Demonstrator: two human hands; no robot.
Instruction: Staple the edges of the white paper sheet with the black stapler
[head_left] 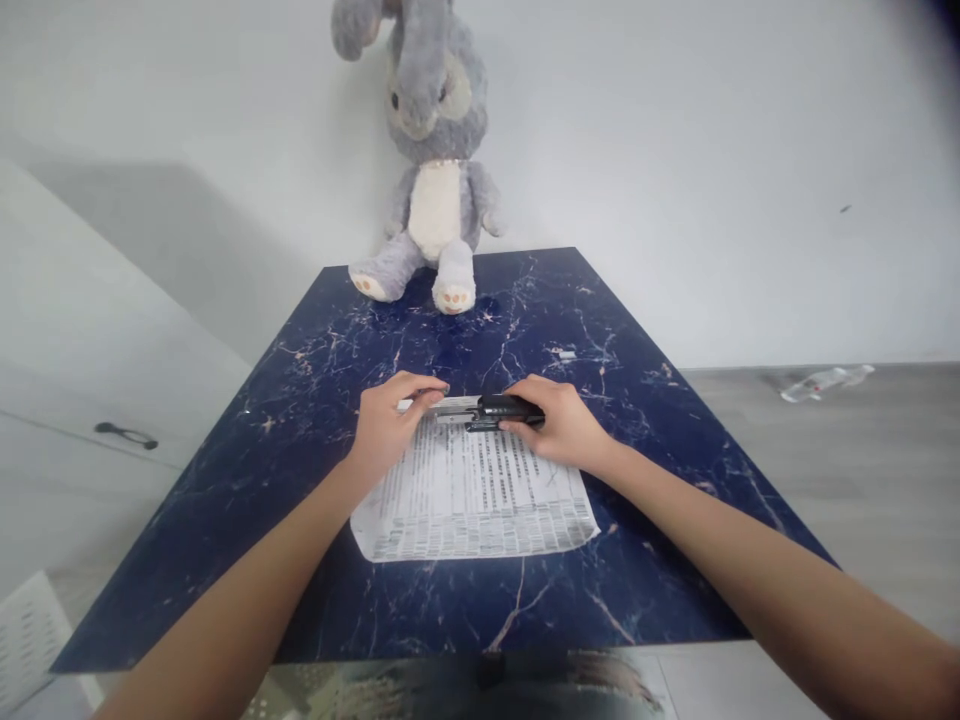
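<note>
A stack of printed paper sheets (472,500) lies in the middle of a dark blue marbled table (300,400). A black stapler (504,410) rests across the far edge of the sheets. My right hand (559,425) is wrapped round the stapler's right end, fingers over its top. My left hand (390,420) sits on the far left corner of the paper, fingers curled and pinched at the stapler's metal front end.
A grey plush rabbit (435,170) sits against the white wall at the table's far edge. A white cabinet with a dark handle (126,435) stands to the left. A clear plastic item (825,382) lies on the grey floor at right.
</note>
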